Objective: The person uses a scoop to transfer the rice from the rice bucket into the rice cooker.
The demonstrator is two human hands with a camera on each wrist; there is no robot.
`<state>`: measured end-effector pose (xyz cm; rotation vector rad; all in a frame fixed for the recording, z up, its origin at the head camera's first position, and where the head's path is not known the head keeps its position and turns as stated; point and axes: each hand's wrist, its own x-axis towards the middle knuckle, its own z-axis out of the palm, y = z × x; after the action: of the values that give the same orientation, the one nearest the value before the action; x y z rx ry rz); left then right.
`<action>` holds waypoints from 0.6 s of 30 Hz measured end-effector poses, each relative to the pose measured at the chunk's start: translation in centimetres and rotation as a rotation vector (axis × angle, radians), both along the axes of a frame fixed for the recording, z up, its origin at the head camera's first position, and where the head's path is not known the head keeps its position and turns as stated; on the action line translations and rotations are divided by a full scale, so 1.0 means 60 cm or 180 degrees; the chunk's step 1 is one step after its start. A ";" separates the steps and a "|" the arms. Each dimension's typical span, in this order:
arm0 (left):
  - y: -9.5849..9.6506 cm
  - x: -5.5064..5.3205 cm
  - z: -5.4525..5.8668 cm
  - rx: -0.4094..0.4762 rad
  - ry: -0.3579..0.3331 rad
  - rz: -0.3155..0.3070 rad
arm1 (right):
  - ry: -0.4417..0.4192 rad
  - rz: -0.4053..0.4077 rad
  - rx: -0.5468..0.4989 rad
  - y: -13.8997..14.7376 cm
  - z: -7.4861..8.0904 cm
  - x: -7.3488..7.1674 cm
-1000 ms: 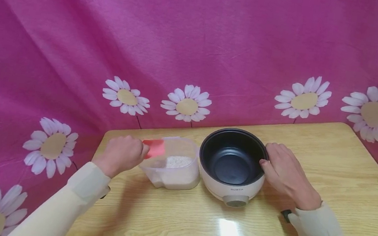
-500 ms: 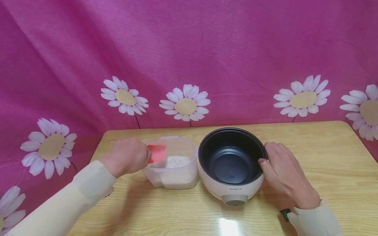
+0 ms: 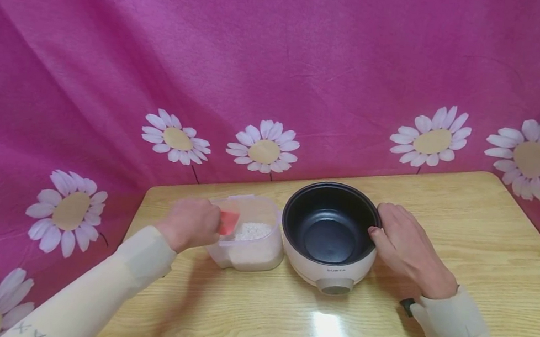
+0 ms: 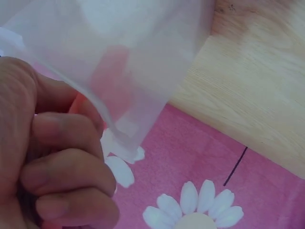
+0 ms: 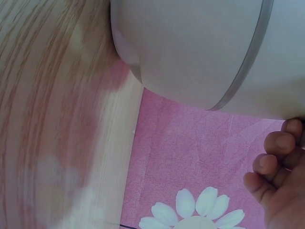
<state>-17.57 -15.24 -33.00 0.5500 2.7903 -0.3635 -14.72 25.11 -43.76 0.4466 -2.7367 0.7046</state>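
Note:
In the head view my left hand (image 3: 192, 225) grips a pink-red scoop (image 3: 229, 223) by its handle, over the near-left rim of a clear plastic container (image 3: 255, 257). The scoop's head is inside the container, beside white grains that look like rice (image 3: 254, 231). Through the cloudy wall in the left wrist view, the scoop (image 4: 112, 78) shows as a red shape. On the right my right hand (image 3: 408, 248) holds the rim side of a white electric pot (image 3: 299, 260) with a black inside. Its curled fingertips (image 5: 279, 142) meet the pot's edge in the right wrist view.
Container and pot stand side by side on a wood-grain table (image 3: 471, 241). A grey knob (image 3: 335, 286) faces front on the pot. Behind and to the left hangs a magenta cloth (image 3: 281, 70) with white flowers.
My left hand has moved right and slightly down, taking the scoop deeper into the container towards the grains. My right hand stays on the pot.

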 end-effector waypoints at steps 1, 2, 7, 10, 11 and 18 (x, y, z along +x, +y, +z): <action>0.002 -0.001 -0.001 -0.0036 -0.0010 -0.0021 | -0.0008 0.0001 -0.0008 0.000 0.000 0.000; 0.004 -0.001 -0.002 -0.0080 -0.0012 -0.0047 | -0.0012 -0.0001 -0.0011 0.000 0.000 0.000; 0.012 -0.004 -0.006 -0.0243 0.0054 -0.0188 | -0.0057 -0.0003 -0.0025 0.000 0.001 0.001; 0.015 -0.006 -0.009 -0.0277 0.0153 -0.0279 | -0.0099 -0.0005 -0.0041 0.000 0.002 0.001; 0.017 -0.006 -0.009 -0.0297 0.0182 -0.0310 | -0.0107 -0.0005 -0.0045 0.000 0.002 0.001; 0.032 -0.010 -0.012 -0.0538 0.0133 -0.0320 | -0.0128 -0.0011 -0.0056 -0.001 0.002 0.001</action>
<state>-18.19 -13.30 -33.72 0.6504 2.7434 -0.6324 -14.67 25.07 -43.62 0.4283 -2.7657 0.7440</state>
